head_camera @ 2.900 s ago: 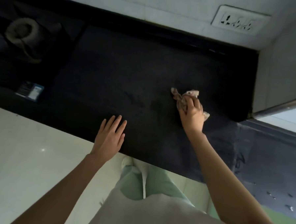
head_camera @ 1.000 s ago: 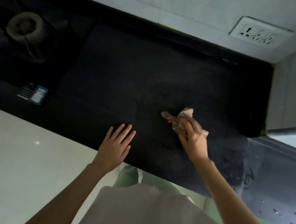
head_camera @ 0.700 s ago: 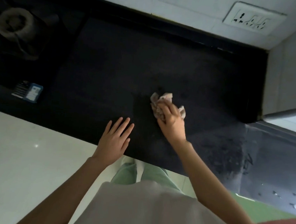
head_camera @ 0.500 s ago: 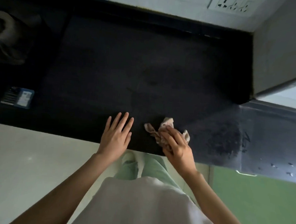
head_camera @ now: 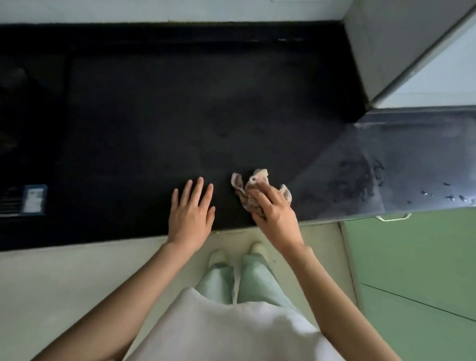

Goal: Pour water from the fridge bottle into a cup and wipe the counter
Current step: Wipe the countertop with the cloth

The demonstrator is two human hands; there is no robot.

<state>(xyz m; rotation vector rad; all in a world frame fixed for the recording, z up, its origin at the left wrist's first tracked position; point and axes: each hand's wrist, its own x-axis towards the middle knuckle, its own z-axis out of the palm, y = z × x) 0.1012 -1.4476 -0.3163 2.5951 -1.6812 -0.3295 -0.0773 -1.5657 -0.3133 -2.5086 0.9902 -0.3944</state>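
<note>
wiping | right hand [head_camera: 275, 211] clutches crumpled cloth [head_camera: 251, 190], dragged from mid-counter to the front edge, lower centre | left hand [head_camera: 192, 211] flat, fingers spread, on counter [head_camera: 151, 120] | droplets (probably water) remain right | no bottle or cup in sight

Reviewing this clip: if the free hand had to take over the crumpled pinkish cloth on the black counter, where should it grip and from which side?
Probably the loose folds of the crumpled pinkish cloth that stick out beyond the right hand, coming from the left hand side; the near part is covered by the gripping fingers.
</note>
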